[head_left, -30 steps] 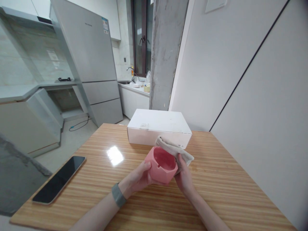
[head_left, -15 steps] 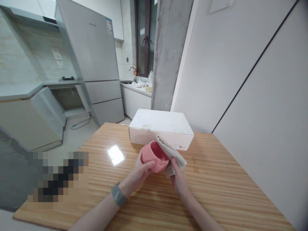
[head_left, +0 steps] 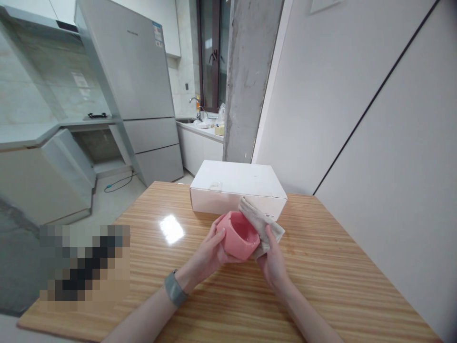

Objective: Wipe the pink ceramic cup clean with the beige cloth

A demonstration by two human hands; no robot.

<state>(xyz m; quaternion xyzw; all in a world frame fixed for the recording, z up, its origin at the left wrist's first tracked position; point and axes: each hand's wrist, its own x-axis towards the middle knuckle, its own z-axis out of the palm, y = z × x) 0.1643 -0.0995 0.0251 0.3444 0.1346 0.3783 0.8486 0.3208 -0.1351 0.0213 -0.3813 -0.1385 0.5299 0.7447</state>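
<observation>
A pink faceted ashtray-like bowl [head_left: 237,240] with notches in its rim is tilted above the table, its hollow turned up and to the right. My left hand [head_left: 210,247] grips it from the left, thumb on the outer wall and fingers behind and beneath. On the other side, my right hand [head_left: 274,262] pinches a folded grey-beige cloth [head_left: 262,221], thumb on top. The cloth lies against the right side of the bowl and partly hides it. The fingers of my right hand are mostly hidden under the cloth.
A closed white box [head_left: 235,183] stands just behind my hands on the wood-grain table [head_left: 339,267]. The wall [head_left: 392,166] runs along the right side. Farther off are a grey fridge [head_left: 135,71] and a sink counter [head_left: 203,143]. A blurred patch covers the lower left.
The pink bowl has turned in my left hand and shifted slightly right, and the left thumb sits higher on it. My right hand and the cloth have also moved a little right.
</observation>
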